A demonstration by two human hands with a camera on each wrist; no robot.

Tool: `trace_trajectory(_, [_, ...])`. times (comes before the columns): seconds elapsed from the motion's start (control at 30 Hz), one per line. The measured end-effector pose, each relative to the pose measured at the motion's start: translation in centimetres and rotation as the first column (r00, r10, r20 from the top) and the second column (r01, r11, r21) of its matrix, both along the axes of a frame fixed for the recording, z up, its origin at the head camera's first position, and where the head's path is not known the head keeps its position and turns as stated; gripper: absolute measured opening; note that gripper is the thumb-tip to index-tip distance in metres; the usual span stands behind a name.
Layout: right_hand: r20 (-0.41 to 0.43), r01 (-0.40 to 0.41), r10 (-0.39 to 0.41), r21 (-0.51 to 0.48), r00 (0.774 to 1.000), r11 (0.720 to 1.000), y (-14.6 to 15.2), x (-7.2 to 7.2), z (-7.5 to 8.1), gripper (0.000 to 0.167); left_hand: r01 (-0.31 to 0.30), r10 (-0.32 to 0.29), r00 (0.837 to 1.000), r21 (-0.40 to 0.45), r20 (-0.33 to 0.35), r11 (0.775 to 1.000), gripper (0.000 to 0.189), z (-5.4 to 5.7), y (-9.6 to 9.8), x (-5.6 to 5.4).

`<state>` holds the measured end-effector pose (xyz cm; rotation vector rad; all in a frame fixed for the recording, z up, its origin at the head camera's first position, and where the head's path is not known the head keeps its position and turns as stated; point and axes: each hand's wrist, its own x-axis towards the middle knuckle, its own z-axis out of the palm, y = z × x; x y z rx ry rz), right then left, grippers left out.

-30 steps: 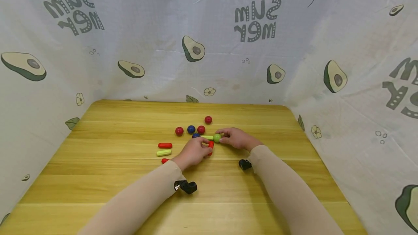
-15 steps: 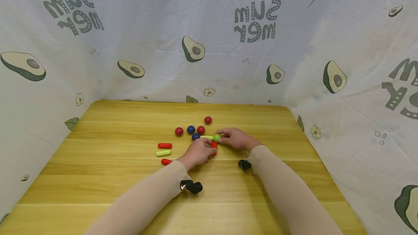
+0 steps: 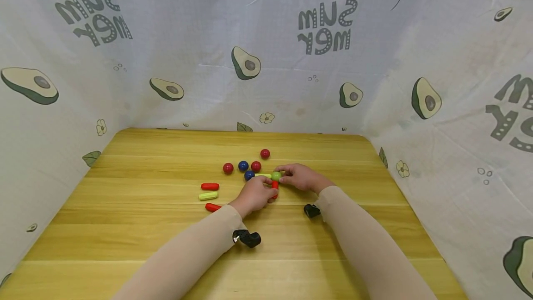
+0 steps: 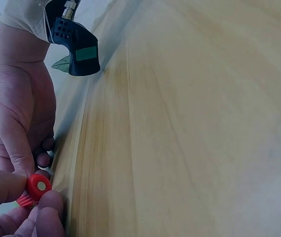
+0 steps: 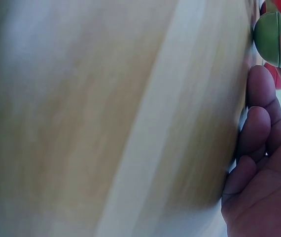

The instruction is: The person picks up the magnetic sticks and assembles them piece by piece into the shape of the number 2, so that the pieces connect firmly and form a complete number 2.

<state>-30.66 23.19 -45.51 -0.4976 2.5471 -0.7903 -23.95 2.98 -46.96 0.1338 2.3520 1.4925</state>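
My left hand (image 3: 253,195) pinches a red stick (image 3: 275,184) between thumb and fingers, close over the table. In the left wrist view this red stick (image 4: 38,186) shows a pale round disc in its end. My right hand (image 3: 303,178) pinches a green ball (image 3: 276,176), which also shows as a green ball (image 5: 268,38) with a seam in the right wrist view. The red stick's far end is right at the ball. A yellow-green stick (image 3: 262,176) lies between the green ball and a blue ball (image 3: 249,175), partly behind my left fingers.
Behind the hands lie another blue ball (image 3: 243,166) and red balls, one of them a red ball (image 3: 265,153) farther back. To the left are a red stick (image 3: 210,186), a yellow-green stick (image 3: 208,196) and a red stick (image 3: 213,207) beside my left sleeve. A printed cloth (image 3: 291,91) surrounds the wooden table.
My left hand has moved a little to the right, bringing the red stick from left of the green ball to just below it. The right hand stays in place on the ball.
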Motion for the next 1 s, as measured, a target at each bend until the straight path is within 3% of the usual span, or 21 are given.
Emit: trace_trajectory(1.0, [-0.008, -0.02, 0.02, -0.01, 1.0, 1.0, 0.1, 0.0, -0.1, 0.029, -0.042, 0.04, 0.999, -0.067, -0.037, 0.997, 0.031, 0.3, 1.1, 0.2])
